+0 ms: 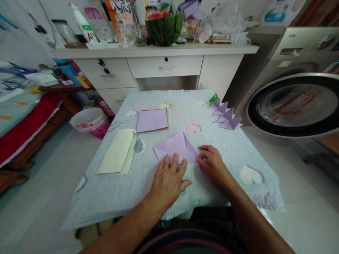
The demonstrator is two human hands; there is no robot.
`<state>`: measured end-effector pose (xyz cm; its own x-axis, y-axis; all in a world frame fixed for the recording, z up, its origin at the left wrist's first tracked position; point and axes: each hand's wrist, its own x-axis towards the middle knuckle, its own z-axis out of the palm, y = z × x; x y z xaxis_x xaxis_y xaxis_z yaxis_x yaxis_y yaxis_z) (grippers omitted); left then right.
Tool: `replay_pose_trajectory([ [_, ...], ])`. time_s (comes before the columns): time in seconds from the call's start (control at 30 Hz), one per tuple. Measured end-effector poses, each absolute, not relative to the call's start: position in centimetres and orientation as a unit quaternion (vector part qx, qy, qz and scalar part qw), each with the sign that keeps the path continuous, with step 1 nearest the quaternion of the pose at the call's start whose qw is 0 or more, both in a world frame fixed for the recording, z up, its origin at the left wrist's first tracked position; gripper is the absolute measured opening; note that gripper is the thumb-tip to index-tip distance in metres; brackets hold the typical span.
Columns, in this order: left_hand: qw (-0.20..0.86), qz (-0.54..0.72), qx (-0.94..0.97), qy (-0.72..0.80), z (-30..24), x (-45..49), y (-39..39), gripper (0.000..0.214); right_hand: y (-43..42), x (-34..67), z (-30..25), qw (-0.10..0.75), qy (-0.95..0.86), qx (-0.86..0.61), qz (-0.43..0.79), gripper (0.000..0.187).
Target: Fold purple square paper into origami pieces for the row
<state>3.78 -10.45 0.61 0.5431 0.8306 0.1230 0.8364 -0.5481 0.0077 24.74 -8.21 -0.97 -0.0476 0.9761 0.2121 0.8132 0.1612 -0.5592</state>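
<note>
A partly folded sheet of purple paper lies on the cloth-covered table in front of me. My left hand rests with spread fingers on its lower edge, pressing it flat. At the paper's right corner, my right hand has thumb and index finger closed together on the tip. Beyond the left hand sits a stack of square coloured paper, purple on top with red and green edges showing. Several folded purple paper shapes and a green one stand in a row at the far right corner.
A folded pale cloth or paper lies on the table's left. Behind stands a white cabinet bearing a cut watermelon, jars and bags. An open washing machine door is at right, a pink bin at left.
</note>
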Motion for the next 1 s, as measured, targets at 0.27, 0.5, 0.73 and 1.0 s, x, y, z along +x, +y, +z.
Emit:
replay_pose_trajectory([
  [0.27,0.008,-0.076,-0.892,-0.445,0.2,3.5,-10.1,0.065,-8.2,24.9,-1.4,0.285,-0.712,-0.627,0.139,0.011],
  [0.5,-0.005,-0.082,-0.889,-0.451,-0.6,3.4,-10.2,0.068,-8.2,24.8,-1.3,0.282,-0.708,-0.634,0.135,0.012],
  [0.73,-0.013,-0.086,-0.898,-0.431,-0.5,3.3,-10.2,0.061,-8.1,24.7,-1.3,0.289,-0.708,-0.631,0.135,0.012],
  [1.0,-0.006,-0.083,-0.902,-0.424,-0.4,3.3,-10.2,0.059,-8.4,25.3,-0.7,0.280,-0.721,-0.610,0.170,0.010],
])
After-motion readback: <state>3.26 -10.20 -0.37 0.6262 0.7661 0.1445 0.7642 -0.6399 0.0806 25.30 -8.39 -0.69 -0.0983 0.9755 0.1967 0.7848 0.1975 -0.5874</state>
